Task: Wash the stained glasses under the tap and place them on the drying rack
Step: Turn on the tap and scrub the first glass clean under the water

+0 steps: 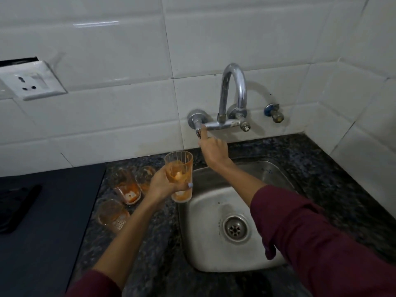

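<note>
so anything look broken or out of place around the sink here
Two things stand out. The wall socket sits crooked, its plate pulled away from the tile with a dark gap above it. The tap has a handle only on its left end; the right end is a bare stub.

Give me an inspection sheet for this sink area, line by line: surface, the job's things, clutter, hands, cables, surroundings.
Surface: dark speckled stone counter around a steel sink; no water seen running.
Job's things: one orange-stained glass held upright at the sink's left edge; three more stained glasses on the counter left of the sink. Drying rack not in view.
Clutter: a dark flat object on the black surface at far left.
Hands: left hand grips the held glass; right hand reaches to the tap's left handle, forefinger touching it.
Cables: nothing seen.
Surroundings: white tiled wall, wall socket, curved chrome tap, small valve.
</note>
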